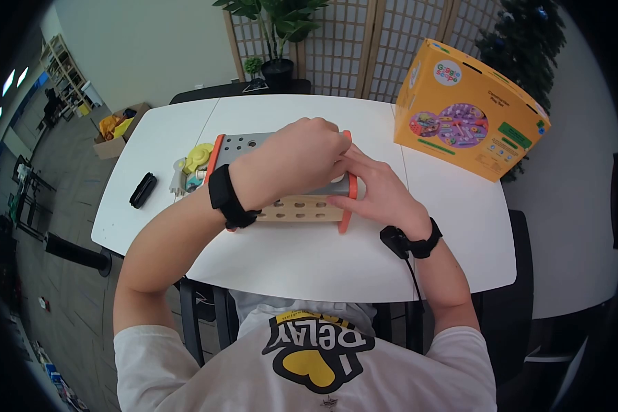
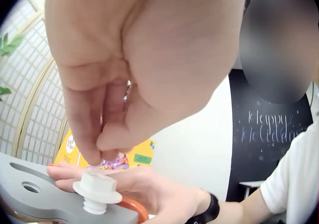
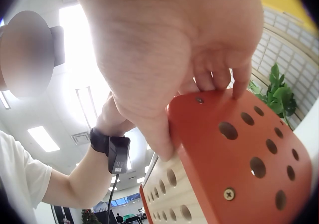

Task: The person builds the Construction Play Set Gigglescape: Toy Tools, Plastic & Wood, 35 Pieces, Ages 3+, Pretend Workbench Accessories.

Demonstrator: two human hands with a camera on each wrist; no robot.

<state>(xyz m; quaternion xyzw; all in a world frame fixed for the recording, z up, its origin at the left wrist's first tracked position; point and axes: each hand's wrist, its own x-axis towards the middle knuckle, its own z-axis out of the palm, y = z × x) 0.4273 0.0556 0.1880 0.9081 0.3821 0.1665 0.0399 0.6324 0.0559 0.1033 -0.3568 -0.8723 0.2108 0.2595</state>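
Note:
A toy workbench with a grey perforated top (image 1: 237, 144), orange end panels (image 3: 204, 134) and a pale wooden perforated side (image 1: 292, 211) stands on the table. My right hand (image 1: 384, 192) grips its right end, thumb against the wooden side and fingers over the top edge. Near that end a white plastic bolt (image 2: 98, 188) stands upright in the grey top, part of its thread showing above the surface. My left hand (image 1: 292, 161) reaches across, its thumb and fingertips brought together right over the bolt's head. I cannot tell whether anything is pinched between them.
Left of the workbench lie a yellow toy piece (image 1: 199, 156) and grey and teal pieces, partly hidden by its end. A black case (image 1: 143, 190) lies farther left on the white table (image 1: 309, 264). At the back right stands a large yellow toy box (image 1: 470, 113).

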